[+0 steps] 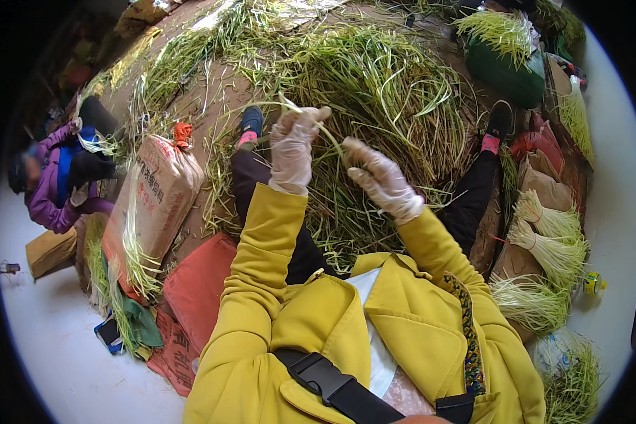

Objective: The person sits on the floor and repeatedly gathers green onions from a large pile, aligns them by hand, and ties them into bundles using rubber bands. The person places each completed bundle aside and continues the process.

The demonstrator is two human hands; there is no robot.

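Observation:
My left hand (295, 139), in a thin translucent glove, grips a pale green stalk (329, 137) of a leafy vegetable, perhaps chives. From that hand the stalk bends down to the fingertips of my right hand (379, 172), gloved alike. The right fingers are curled at its lower end and slightly blurred. Beneath and beyond both hands spreads a large heap of long green and straw-coloured stalks (381, 100), lying between my outstretched legs.
Pale bundles (554, 246), some banded red, lie at right near a yellow-capped bottle (593, 283). A printed sack (156, 183) and a red sack (201, 286) stand at left. Beyond them a seated person (66, 164) in purple holds stalks. A green sack (503, 71) is far right.

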